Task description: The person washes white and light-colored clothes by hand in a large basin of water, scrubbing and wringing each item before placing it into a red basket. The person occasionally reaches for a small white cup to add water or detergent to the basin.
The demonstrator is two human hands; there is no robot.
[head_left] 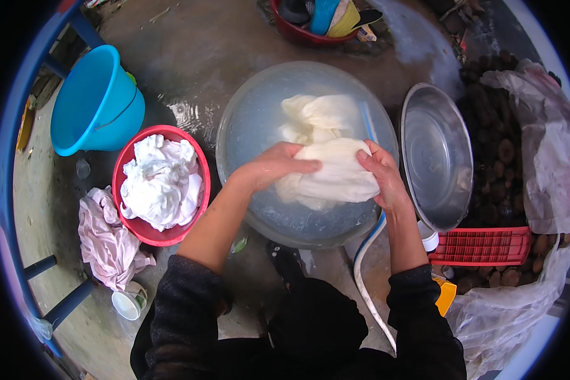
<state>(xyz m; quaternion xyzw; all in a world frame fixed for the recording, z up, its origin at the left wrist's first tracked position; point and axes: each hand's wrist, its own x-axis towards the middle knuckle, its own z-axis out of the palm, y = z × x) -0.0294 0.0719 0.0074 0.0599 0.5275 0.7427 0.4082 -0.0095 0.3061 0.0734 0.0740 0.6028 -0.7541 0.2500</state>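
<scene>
A wide translucent basin [233, 126] of cloudy water stands in front of me. Over it I hold a wet white cloth [339, 171] stretched between my hands. My left hand [273, 166] grips its left side, the thumb lying on top. At the right edge my right hand [385, 174] has its thumb on top and its fingers curled behind, partly hidden. More cream-white cloth [323, 111] lies in the water beyond the held part; I cannot tell if it is one piece. A white hose with a blue stripe [361, 266] runs over the basin's right rim into the water.
Left of the basin are a red tub [204, 190] of white laundry [161, 180], a blue bucket [95, 101] and a pink cloth [107, 234]. At right, a metal basin [437, 158] leans beside a red ridged washboard [481, 246]. A dark red tub [291, 30] with shoes stands at the back.
</scene>
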